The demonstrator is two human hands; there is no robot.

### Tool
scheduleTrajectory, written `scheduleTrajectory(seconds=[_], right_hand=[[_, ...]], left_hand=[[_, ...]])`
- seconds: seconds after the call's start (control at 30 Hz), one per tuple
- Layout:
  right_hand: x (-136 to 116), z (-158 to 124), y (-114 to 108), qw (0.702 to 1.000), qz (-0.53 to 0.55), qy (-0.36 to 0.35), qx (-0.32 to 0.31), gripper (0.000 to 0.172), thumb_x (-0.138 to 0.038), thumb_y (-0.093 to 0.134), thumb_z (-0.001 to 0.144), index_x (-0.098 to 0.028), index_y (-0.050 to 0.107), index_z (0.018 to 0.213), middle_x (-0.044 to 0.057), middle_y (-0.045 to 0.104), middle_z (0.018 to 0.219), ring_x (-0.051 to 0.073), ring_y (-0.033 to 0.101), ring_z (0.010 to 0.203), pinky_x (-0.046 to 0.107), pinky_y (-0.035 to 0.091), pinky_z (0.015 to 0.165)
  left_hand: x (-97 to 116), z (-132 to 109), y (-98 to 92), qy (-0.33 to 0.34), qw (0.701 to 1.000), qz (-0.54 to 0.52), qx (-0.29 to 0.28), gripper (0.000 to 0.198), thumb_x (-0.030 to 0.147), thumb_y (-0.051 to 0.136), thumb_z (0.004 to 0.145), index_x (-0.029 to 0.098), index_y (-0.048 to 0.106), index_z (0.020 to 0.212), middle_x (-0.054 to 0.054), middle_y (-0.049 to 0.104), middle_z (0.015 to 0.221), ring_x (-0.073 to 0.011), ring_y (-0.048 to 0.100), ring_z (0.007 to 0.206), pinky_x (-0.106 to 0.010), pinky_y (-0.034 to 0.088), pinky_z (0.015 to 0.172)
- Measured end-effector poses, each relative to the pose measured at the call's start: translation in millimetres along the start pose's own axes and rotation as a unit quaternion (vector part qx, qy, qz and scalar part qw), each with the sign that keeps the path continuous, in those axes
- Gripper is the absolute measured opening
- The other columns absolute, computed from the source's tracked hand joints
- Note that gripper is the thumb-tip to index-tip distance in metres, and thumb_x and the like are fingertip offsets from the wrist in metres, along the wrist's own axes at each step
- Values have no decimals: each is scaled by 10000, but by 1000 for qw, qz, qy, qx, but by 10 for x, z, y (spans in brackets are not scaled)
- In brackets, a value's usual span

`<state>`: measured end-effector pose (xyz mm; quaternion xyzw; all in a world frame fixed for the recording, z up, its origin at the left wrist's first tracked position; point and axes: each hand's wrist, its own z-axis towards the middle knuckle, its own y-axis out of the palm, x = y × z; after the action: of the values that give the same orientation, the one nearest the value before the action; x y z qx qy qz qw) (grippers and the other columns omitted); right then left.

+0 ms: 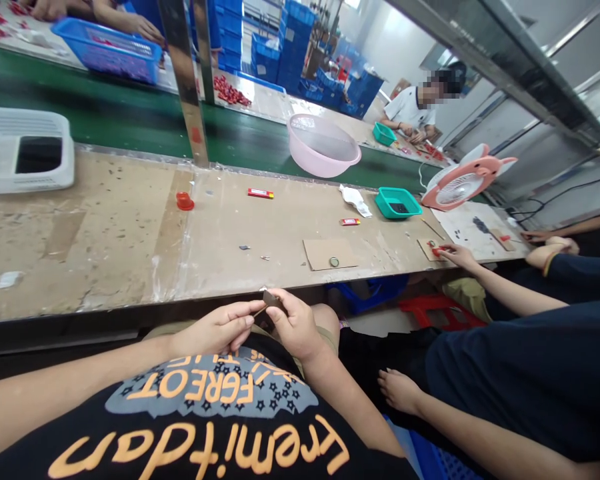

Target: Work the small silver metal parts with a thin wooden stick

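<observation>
Just in front of the table edge, above my lap, my two hands meet. My right hand [296,325] pinches a small dark flat piece [272,300] between thumb and fingers. My left hand [219,328] is closed on a thin brownish stick [261,311], whose end reaches toward the dark piece. Most of the stick is hidden by the fingers. Beyond my hands on the table lie a small dark chip [245,248] and a tiny pale-tipped bit [265,258]. A cardboard piece [320,253] with a small round metal cap [334,262] lies to the right.
Along the brown table [225,220] are a red cap [185,201], two small red boxes [261,193], a green basket [399,203] and a white tray [25,177]. A pink basin [324,145] and pink fan [460,183] stand behind. A co-worker's hand [457,256] works at right.
</observation>
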<state>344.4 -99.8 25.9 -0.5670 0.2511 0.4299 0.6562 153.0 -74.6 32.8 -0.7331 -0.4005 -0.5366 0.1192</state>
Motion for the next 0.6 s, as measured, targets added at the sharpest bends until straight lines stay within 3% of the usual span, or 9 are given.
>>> scheduleTrajectory(seconds=[0.27,0.47,0.6], right_hand=[[-35,-71,36,997,-55,-39,28,347,-321,481,901,-268,522,1241,50,644,1138,203,606,1043,349,488,917],[-9,-177,67,993,-91,-48,48,372,-349,467,909,-262,504,1269,66,632,1156,229,591,1068,365,473,935],[-90,-224,29,995,-75,-50,51,357,-325,468,911,-267,508,1261,51,640,1140,208,609,1027,340,490,897]], left_hand=[[-12,-97,61,15,999,9,29,681,512,537,792,92,415,1314,78,406,479,-83,334,455,-235,279,483],[-70,-170,150,13,1000,-6,17,711,542,533,787,112,383,1333,82,404,492,-85,332,446,-233,268,458],[-59,-211,182,22,1000,11,4,624,509,496,829,137,390,1319,83,393,504,-86,344,451,-227,262,452]])
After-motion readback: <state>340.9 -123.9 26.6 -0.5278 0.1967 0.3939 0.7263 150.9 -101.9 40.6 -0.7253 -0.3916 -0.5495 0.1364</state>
